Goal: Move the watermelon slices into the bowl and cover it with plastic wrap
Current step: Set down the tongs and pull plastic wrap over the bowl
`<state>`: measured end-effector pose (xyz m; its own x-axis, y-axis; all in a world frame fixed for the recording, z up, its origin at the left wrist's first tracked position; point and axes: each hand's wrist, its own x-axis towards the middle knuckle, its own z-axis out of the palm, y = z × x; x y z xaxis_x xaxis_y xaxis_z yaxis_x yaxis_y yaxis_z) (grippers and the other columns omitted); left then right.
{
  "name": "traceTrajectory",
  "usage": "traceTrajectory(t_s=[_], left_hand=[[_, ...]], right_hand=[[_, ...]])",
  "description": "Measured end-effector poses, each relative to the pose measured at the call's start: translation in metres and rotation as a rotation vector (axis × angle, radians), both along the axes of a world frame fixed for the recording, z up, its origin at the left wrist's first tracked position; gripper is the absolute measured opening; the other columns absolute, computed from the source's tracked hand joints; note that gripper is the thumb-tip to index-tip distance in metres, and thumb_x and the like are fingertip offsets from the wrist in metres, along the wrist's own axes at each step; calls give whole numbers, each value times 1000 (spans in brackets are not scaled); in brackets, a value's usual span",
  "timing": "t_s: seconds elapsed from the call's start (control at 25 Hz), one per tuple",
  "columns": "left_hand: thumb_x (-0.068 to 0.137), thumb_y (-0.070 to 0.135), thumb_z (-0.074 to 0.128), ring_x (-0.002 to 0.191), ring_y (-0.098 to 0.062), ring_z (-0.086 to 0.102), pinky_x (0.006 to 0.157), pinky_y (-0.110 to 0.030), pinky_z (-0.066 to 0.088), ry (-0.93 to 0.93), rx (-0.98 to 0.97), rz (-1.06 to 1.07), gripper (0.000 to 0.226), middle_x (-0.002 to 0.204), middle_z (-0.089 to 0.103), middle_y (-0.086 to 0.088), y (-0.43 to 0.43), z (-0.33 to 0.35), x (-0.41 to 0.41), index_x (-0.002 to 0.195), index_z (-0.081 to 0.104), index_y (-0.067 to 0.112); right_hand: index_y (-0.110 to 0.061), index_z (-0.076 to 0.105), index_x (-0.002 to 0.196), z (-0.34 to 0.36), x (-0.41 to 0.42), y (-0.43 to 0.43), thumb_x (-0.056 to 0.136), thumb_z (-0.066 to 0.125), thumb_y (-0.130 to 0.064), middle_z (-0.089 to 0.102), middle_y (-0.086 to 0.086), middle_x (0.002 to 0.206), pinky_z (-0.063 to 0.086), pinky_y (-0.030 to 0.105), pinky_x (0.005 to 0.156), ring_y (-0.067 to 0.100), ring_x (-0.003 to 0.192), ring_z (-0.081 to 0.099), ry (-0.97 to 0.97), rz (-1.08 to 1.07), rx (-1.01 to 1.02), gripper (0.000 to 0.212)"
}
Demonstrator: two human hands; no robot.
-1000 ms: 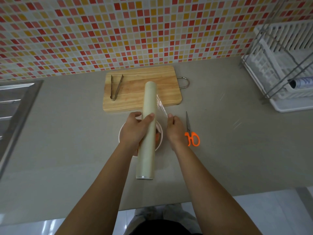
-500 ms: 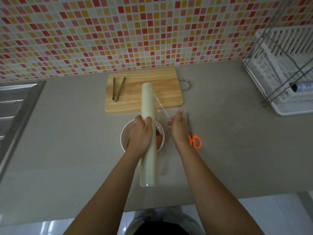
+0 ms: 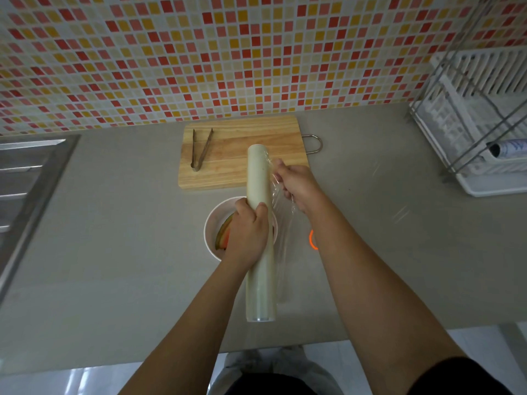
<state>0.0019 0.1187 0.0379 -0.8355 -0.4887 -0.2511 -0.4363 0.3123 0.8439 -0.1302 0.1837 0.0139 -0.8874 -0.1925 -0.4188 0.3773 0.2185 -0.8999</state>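
A person stands at a grey worktop (image 3: 114, 252). The left hand (image 3: 248, 232) is wrapped around the middle of a long roll of plastic wrap (image 3: 259, 232), held above a white bowl (image 3: 211, 226) that sits near the centre of the view. Watermelon slices (image 3: 224, 235) lie inside the bowl, partly hidden by that hand. At about 1 o'clock from the bowl, the right hand (image 3: 296, 185) pinches the loose film edge (image 3: 281, 201) just beside the roll. At 12 o'clock is a wooden cutting board (image 3: 256, 138) with tongs (image 3: 201, 149) on it; orange scissors (image 3: 312, 240) peek out at 3 o'clock, under the right forearm. Likely risks: the thin film may bunch, cling to itself or tear unevenly if pulled at an angle, and a short pull would leave the bowl's rim uncovered.
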Motion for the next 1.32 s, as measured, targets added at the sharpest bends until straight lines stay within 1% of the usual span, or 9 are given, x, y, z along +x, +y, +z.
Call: traceTrajectory(t_s=[0.2,0.28,0.44,0.64,0.8,1.0,1.08,1.2,1.32], left_hand=[[98,26,36,93,-31,55,73,-33,39,10,-133,38,33,105,57,-17,3,-3,3,117,44,1],[99,27,34,83,-26,52,71,-31,37,-5,-86,80,32,96,57,-11,2,-3,5,115,47,3],[97,33,27,61,-14,48,55,-30,35,-57,85,150,34,64,50,0,-5,-2,6,91,51,9],[81,53,59,69,-2,55,55,-22,39,-37,-24,130,42,78,57,11,-7,-11,11,99,48,16],[81,47,62,78,-14,62,69,-33,50,7,-85,155,39,82,63,5,-10,-17,16,98,59,12],[87,39,59,68,15,57,52,-6,40,99,-52,147,9,75,56,22,-20,-7,26,88,51,41],[87,41,57,69,9,56,55,-9,37,94,-75,136,9,77,54,24,-23,-6,25,92,50,40],[92,40,51,74,-2,51,61,-10,35,60,-176,78,26,90,60,11,-23,-13,19,107,59,20],[92,42,48,86,-14,45,73,-23,30,-1,-305,71,39,103,61,-11,-24,-20,14,105,62,7]], right_hand=[[-9,53,72,-6,9,-4,95,43,-34,64,12,85,29,29,61,25,73,52,306,-77,311,35],[-3,56,80,-11,16,0,96,42,-32,66,19,91,30,31,64,31,82,57,361,-118,363,36],[-3,52,76,-17,26,5,97,42,-28,63,23,86,31,35,64,30,75,51,470,-120,366,34],[1,55,76,-24,26,4,96,43,-28,62,20,80,22,28,58,23,69,46,544,-120,381,37],[4,57,78,-34,26,3,95,46,-26,62,23,82,17,24,57,25,71,46,589,-166,395,36],[3,57,80,-41,23,1,95,46,-28,61,21,84,21,25,59,31,77,53,631,-161,402,36],[3,57,81,-43,22,0,95,45,-29,62,20,84,20,25,58,31,78,54,623,-145,402,37],[2,61,85,-53,18,3,96,43,-32,66,20,88,25,27,58,32,81,59,499,-102,373,39],[-4,65,88,-62,10,7,95,37,-42,69,16,94,42,31,71,31,88,62,155,-77,265,48]])
